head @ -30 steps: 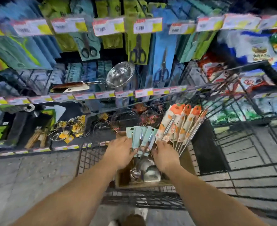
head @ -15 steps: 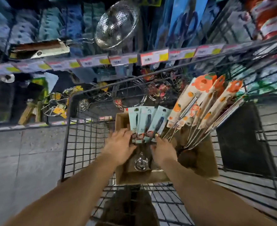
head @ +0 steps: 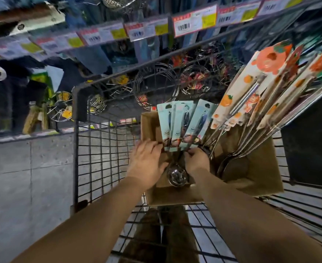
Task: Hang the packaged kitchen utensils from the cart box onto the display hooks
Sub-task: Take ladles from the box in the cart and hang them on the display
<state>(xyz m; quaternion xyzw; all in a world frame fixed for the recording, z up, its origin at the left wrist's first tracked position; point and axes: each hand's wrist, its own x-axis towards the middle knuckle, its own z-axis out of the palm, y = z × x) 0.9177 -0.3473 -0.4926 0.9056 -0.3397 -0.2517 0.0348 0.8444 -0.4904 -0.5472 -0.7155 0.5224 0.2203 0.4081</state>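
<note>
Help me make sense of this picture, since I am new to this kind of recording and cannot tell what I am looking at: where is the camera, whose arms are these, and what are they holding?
The camera sits on a person's head and looks forward and down, so the two bare arms reaching away from you are the wearer's own. There is no machine here.

They stand at a wire cart in a shop aisle. Inside it is a cardboard box of packaged kitchen utensils. Both hands meet at a fan of three light blue packs: the left hand has its fingers against the lower edge, and the right hand grips them from below. A shiny metal scoop hangs under the packs.

To the right, long-handled utensils on orange-patterned cards stand in the same box. Above runs a strip of price labels, with more goods hanging behind.
</note>
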